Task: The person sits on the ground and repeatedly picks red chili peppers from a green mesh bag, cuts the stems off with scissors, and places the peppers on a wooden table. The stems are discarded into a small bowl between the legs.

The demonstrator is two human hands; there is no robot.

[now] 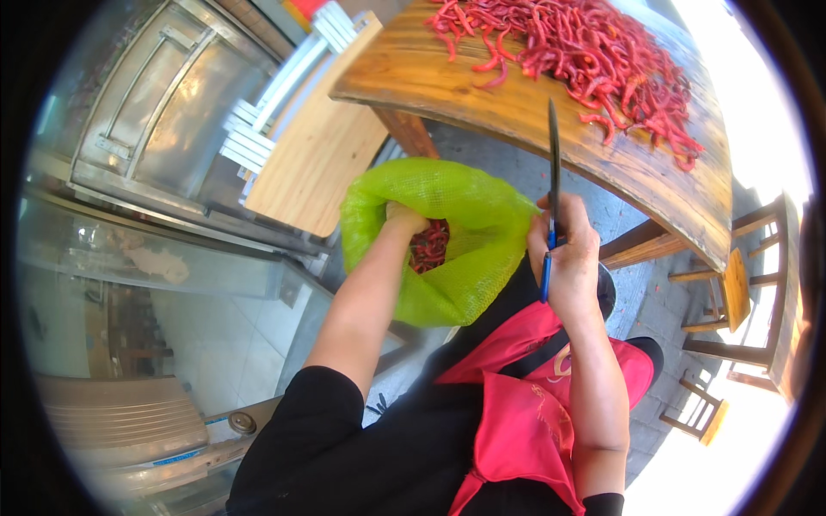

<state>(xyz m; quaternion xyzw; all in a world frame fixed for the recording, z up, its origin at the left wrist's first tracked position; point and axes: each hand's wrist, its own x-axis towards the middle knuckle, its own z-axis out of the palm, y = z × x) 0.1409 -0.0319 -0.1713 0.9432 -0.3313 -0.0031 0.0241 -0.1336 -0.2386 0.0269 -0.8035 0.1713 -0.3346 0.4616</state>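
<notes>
A green woven mesh sack (pixel 464 297) stands before me with its mouth rolled down and red chili peppers (pixel 430 248) inside. My left hand (pixel 406 219) reaches into it, its fingers hidden, so whether they hold anything cannot be seen. At the sack's right rim, my right hand (pixel 571 242) holds scissors (pixel 554 161) with blue handles, the blades pointing up and away from me. The fingertips of that hand touch the rim. Beyond the sack, a large heap of red chili peppers (pixel 581 51) lies on a wooden table (pixel 413 71).
Left of the sack is a light wooden board (pixel 316 155) beside white slatted pieces (pixel 258 129). A metal-framed cabinet (pixel 174 109) and glass panels are further left. Wooden stools (pixel 735 290) and another wooden table (pixel 784 303) stand at the right on the paving. One table leg (pixel 639 245) is near my right hand.
</notes>
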